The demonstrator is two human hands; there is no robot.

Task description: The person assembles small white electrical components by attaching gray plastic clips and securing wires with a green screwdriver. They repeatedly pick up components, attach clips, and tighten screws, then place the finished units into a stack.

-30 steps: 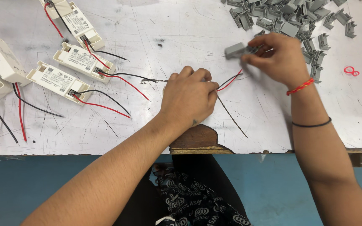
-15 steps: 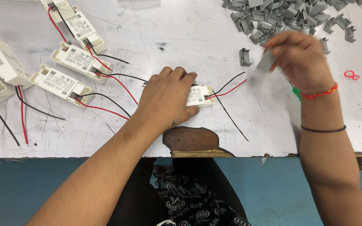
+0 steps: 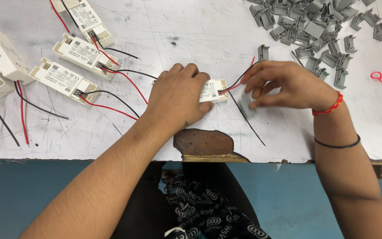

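Note:
My left hand [image 3: 177, 99] presses down on a small white driver box [image 3: 215, 90] lying on the white table [image 3: 111, 132]. A red wire [image 3: 244, 76] and a black wire [image 3: 246, 119] run out of the box's right end. My right hand [image 3: 284, 86] hovers just right of the box, with its fingers closed on a small grey plastic cover [image 3: 245, 104] held close to the wires. A single grey cover [image 3: 263, 52] lies on the table just above my right hand.
Several white driver boxes [image 3: 63, 79] with red and black wires lie at the left. A heap of grey covers [image 3: 319, 26] fills the top right. A red rubber band [image 3: 378, 76] lies at the far right. The table edge [image 3: 204, 144] is chipped near me.
My right hand has come down and left from the grey heap with a grey cover, toward the box's wire end. My left hand has stayed on the box.

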